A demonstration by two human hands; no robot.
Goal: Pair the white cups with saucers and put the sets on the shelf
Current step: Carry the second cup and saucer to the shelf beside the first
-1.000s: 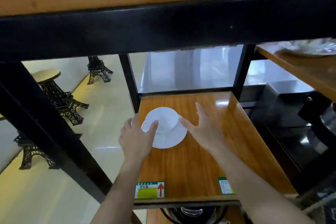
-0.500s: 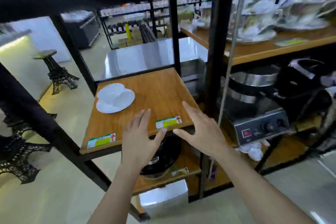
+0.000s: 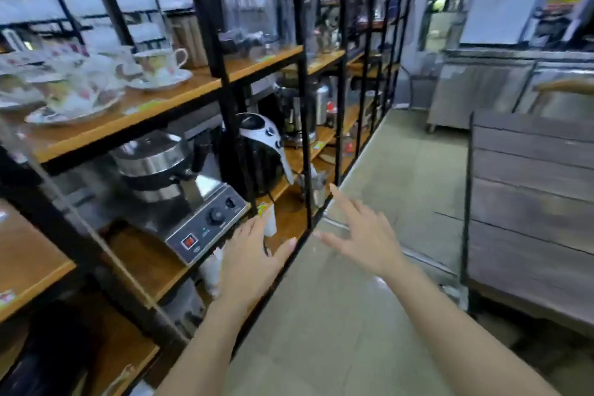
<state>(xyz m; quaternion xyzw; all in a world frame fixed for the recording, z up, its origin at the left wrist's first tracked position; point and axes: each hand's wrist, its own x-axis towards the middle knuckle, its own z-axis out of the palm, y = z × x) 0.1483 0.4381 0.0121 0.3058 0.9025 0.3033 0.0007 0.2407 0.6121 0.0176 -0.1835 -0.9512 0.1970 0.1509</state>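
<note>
Blurred throughout; shelf tags yellow-green, no writing legible. At upper left of the frame, floral cups on saucers (image 3: 64,96) stood on a wooden shelf (image 3: 180,96), upright, one handle pointing right. White cup set nowhere in frame. Lower centre, left hand (image 3: 249,259) spread wide, empty, before a steel appliance (image 3: 180,196). Right of it, right hand (image 3: 361,235) spread wide, empty, over the floor (image 3: 337,331).
</note>
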